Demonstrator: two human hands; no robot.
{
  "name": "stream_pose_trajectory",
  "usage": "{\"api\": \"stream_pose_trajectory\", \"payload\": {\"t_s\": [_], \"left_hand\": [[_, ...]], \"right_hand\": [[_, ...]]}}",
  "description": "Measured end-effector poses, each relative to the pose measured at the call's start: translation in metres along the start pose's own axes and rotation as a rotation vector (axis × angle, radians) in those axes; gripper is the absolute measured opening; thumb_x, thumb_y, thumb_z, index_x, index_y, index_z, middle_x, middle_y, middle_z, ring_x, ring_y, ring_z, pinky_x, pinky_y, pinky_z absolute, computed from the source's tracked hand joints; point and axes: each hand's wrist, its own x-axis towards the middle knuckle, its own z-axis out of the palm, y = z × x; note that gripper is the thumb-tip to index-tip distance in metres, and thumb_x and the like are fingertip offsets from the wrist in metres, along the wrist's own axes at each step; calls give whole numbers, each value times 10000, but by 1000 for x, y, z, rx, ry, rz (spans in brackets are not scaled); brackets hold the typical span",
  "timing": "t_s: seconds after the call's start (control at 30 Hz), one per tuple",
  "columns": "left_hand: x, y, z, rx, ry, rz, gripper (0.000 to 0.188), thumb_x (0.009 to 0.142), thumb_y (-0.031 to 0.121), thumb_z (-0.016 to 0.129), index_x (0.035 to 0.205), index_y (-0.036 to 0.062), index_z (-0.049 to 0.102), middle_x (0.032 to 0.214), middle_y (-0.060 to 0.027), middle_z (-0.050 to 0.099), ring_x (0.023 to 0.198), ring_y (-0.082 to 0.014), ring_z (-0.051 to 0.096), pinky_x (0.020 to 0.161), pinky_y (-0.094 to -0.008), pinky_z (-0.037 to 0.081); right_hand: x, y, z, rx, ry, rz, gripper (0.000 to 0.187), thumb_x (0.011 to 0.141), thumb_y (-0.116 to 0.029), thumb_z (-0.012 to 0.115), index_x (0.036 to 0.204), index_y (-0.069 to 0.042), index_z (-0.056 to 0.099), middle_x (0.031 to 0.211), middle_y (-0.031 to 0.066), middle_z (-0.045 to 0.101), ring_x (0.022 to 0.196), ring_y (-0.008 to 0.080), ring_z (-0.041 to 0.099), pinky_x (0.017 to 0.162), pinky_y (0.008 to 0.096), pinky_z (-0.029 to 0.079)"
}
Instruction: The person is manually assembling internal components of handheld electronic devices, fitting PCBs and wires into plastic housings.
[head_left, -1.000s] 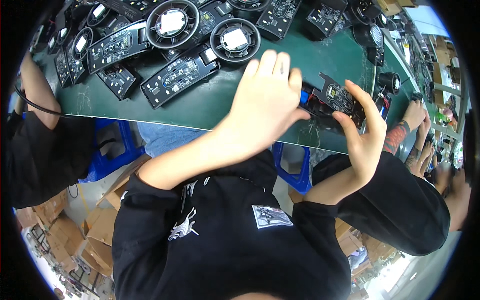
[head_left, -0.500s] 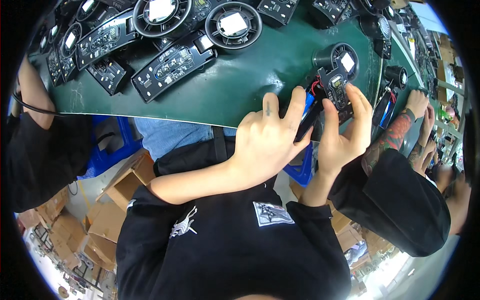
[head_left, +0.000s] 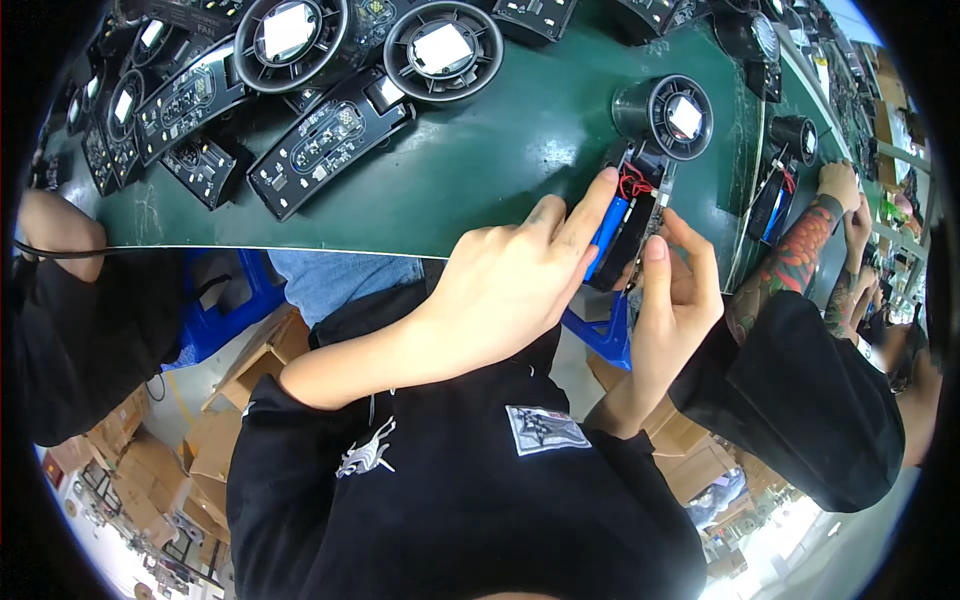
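An opened black handheld fan (head_left: 630,255) lies at the table's front edge, its round head (head_left: 683,117) pointing away from me. Inside its handle show a blue battery cell (head_left: 607,238) and red wires (head_left: 634,182). My left hand (head_left: 515,275) grips the handle from the left, its index fingertip beside the wires. On the other side, my right hand (head_left: 680,290) has thumb and fingers closed at the lower end of a narrow circuit board (head_left: 661,195), which stands nearly edge-on along the handle. The board's printed face is mostly turned from view.
Several fan bodies with exposed boards (head_left: 330,140) crowd the green table's (head_left: 480,170) far left. At right lies another opened fan (head_left: 770,205), near a co-worker's tattooed forearm (head_left: 785,260). Another person's arm (head_left: 62,225) rests at the left edge. Blue stools (head_left: 225,310) and cardboard boxes (head_left: 265,365) stand below.
The circuit board has turned from face-up to nearly edge-on, uncovering the red wires and battery. My right hand has moved down and slightly left. My left hand has shifted a little left.
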Motion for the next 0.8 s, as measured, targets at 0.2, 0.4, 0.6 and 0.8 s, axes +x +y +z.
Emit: {"api": "stream_pose_trajectory", "payload": {"t_s": [0.2,0.4,0.6,0.8], "left_hand": [[2,5,6,104,44,47,613,850,87,597,1419,68,370,769,-100,523,526,-264,583,489,-353,506],[3,4,12,186,66,82,670,781,49,619,1412,74,395,730,-85,509,494,-229,565,480,-322,501],[-3,9,20,394,62,105,721,702,23,617,1393,17,413,683,-49,494,500,-157,564,476,-278,488],[-1,12,20,389,22,78,714,704,17,591,1391,-14,399,705,-53,496,528,-157,570,493,-279,490]], "right_hand": [[8,-8,-4,71,-73,64,237,930,-55,564,1130,73,560,759,77,616,548,101,553,496,208,438],[9,-10,0,84,-45,49,233,933,-66,564,1118,75,567,782,90,630,551,98,560,489,209,444],[7,-11,1,23,-46,36,200,897,-16,605,1087,44,587,828,50,611,617,36,538,478,165,376],[6,-8,7,-161,3,-140,215,819,49,654,1029,56,610,794,60,569,555,52,530,446,175,372]]}}
